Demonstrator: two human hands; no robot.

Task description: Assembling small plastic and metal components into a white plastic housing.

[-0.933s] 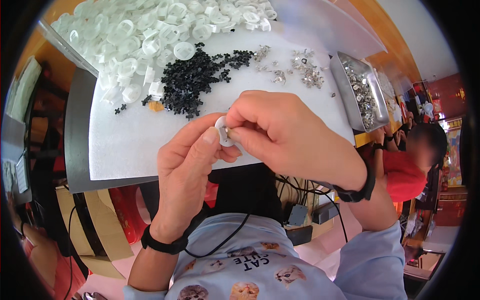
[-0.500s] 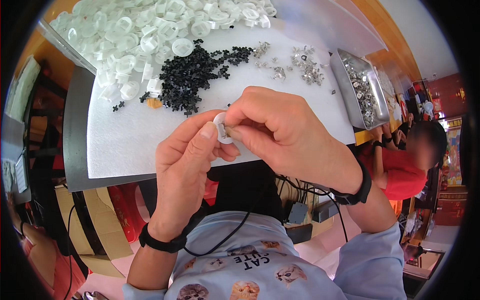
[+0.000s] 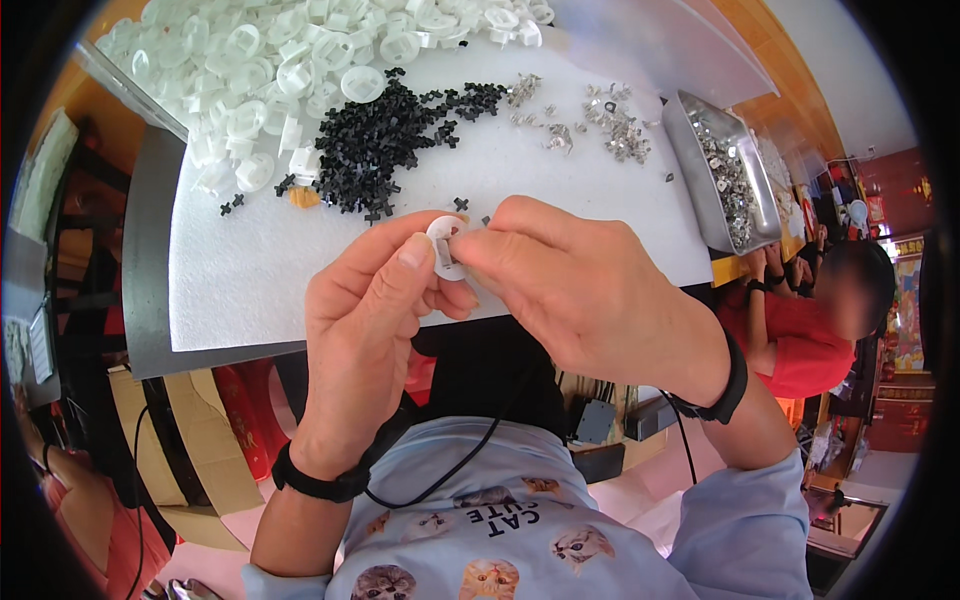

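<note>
Pinching a small round white plastic part (image 3: 445, 247) between thumb and fingers, the left hand (image 3: 370, 330) sat just below the centre of the view, its grip closed on the part's lower and left side. The right hand (image 3: 590, 290) met it from 3 o'clock, fingertips (image 3: 480, 245) pressed together against the part's right edge; whether they held a further small piece could not be told. The part was held in the air above the near edge of the white foam sheet (image 3: 240, 290) covering the work table.

On the sheet, a heap of black cross-shaped pieces (image 3: 385, 140) lay at 12 o'clock from the hands, well apart from them. A large pile of white plastic parts (image 3: 290, 60) spread at 11 o'clock, touching the black heap's far side. Small metal pieces (image 3: 600, 120) were scattered at 1 o'clock, and a metal tray (image 3: 705, 200) holding more of them stood at 2 o'clock. Each wrist carried a black band. Another person in a red top (image 3: 800, 340) was seated at 3 o'clock, beyond the right forearm.
</note>
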